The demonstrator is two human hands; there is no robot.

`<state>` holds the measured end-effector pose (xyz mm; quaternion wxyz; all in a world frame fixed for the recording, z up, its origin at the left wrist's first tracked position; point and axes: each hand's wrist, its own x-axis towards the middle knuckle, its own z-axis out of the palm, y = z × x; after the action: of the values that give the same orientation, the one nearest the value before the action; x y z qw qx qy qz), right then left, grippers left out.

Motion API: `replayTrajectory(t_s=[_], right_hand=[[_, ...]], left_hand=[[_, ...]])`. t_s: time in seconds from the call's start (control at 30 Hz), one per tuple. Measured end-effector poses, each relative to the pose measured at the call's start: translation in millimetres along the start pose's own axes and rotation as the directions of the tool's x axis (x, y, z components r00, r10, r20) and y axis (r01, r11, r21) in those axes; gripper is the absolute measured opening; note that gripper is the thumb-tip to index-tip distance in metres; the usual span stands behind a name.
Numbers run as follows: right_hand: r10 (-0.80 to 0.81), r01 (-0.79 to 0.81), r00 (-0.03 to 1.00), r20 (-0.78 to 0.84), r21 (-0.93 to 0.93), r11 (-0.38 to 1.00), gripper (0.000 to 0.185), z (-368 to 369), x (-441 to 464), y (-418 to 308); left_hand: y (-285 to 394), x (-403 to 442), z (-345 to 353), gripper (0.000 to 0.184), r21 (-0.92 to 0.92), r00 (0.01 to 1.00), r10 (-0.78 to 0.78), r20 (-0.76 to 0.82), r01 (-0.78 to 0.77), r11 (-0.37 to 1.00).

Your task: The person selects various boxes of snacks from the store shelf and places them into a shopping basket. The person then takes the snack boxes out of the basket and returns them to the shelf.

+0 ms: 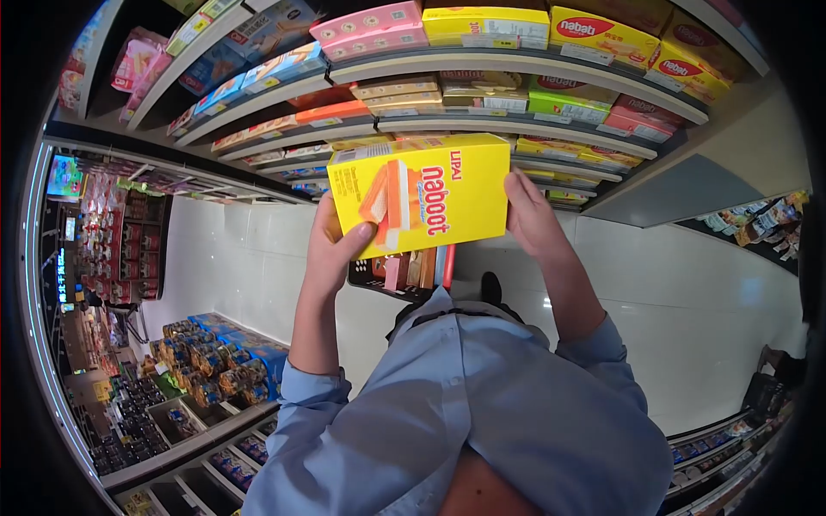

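Observation:
A yellow box of wafers (422, 193), printed with orange-and-white wafer pictures and red lettering, is held up in front of my body. My left hand (334, 236) grips its left side, the thumb lying across the lower corner of the front. On the opposite edge, my right hand (535, 211) holds the box by its right side, fingers partly hidden behind it. Below the box, a dark shopping basket (370, 279) with a red handle shows in part, with a few packages inside.
Shelves (413, 83) of boxed snacks curve across the top, stocked with yellow boxes (607, 34), pink boxes (370, 30) and a green box (568, 101). Stacked packaged goods (206, 361) stand at the lower left. Pale glossy floor (662, 301) lies around me. More shelving runs behind.

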<state>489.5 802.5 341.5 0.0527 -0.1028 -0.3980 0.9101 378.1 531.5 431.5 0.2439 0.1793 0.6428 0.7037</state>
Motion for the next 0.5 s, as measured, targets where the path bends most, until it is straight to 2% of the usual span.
replayTrajectory(t_s=[0.03,0.17,0.23,0.27,0.33,0.4,0.43,0.5], right_hand=[[0.042,-0.042,0.999,-0.013,0.001,0.999,0.054,9,7,15],[0.236,-0.247,0.965,-0.113,-0.099,0.964,0.054,32,39,88],[0.309,-0.334,0.937,-0.161,-0.158,0.929,0.057,51,50,119],[0.408,-0.425,0.905,-0.120,-0.267,0.865,0.059,53,63,153],[0.329,-0.453,0.889,-0.319,-0.503,0.736,0.052,55,74,192],[0.185,-0.319,0.947,-0.262,-0.701,0.638,0.055,20,88,236],[0.117,-0.244,0.969,-0.217,-0.785,0.569,0.057,7,93,247],[0.096,-0.241,0.968,-0.233,-0.741,0.627,0.053,4,94,254]], left_hand=[[-5,2,-9,0.063,0.001,0.997,-0.051,-0.052,0.051,0.999],[-30,8,-52,0.056,0.107,0.962,-0.175,-0.211,0.201,0.974],[-54,11,-74,0.057,0.335,0.953,-0.110,-0.281,0.205,0.920],[-74,8,-95,0.057,0.421,0.943,-0.091,-0.321,0.229,0.878],[-112,10,-125,0.064,0.520,0.928,-0.101,-0.358,0.287,0.805],[-155,17,-154,0.068,0.627,0.915,-0.084,-0.395,0.336,0.703],[-166,23,-162,0.072,0.641,0.893,-0.139,-0.427,0.408,0.650],[-213,38,-188,0.070,0.647,0.858,-0.224,-0.462,0.499,0.577]])
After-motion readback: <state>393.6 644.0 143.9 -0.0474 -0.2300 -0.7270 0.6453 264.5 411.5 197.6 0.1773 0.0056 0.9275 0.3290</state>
